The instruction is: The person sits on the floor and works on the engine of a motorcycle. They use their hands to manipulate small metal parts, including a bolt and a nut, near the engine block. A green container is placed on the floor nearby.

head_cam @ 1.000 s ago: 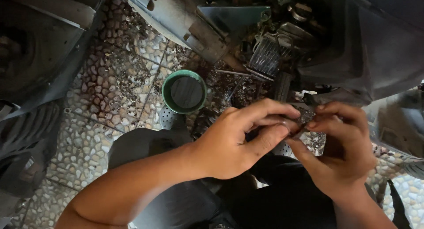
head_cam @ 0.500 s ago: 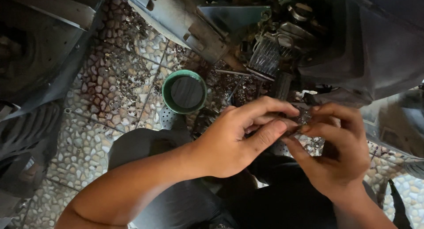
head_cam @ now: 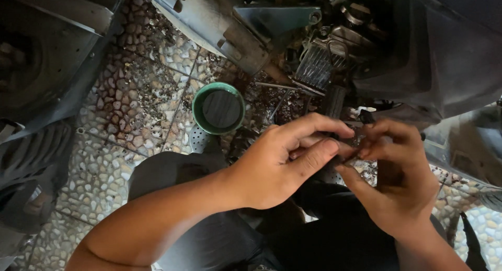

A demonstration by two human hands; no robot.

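Dark small metal part (head_cam: 351, 145) pinched between left hand (head_cam: 277, 166) and right hand (head_cam: 397, 182), green-rimmed bowl (head_cam: 218, 108) near, engine casing (head_cam: 334, 46) close above.

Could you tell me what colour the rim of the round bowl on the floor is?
Green, the bowl seen in the head view.

I can't make out the small dark part (head_cam: 351, 144) pinched between my left hand (head_cam: 282, 164) and right hand (head_cam: 397, 182); fingertips cover nearly all of it, so its shape stays unclear. My right forearm runs off the bottom edge. The grey machine body (head_cam: 439, 56) is cut by the top and right edges. The tyre (head_cam: 31, 161) at the left is cropped. What the green cup (head_cam: 218, 109) holds is too dark to tell.
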